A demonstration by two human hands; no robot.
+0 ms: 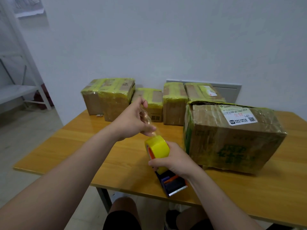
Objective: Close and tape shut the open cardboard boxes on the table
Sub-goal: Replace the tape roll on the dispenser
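My right hand (172, 161) grips a tape dispenser (172, 184) loaded with a yellow tape roll (157, 146), held above the wooden table (83, 151). My left hand (134, 120) pinches the clear free end of tape (146, 119) pulled up from the roll. A large worn cardboard box (232, 140) with a white label sits right of my hands, its top flap at the left edge slightly raised. Several smaller boxes wrapped in yellow tape (113, 98) stand in a row at the table's far edge.
A white wall stands right behind the row of boxes. A grey metal shelf frame (20, 90) is at the left, off the table. A small scrap (99, 115) lies by the leftmost box. My knees show under the near table edge.
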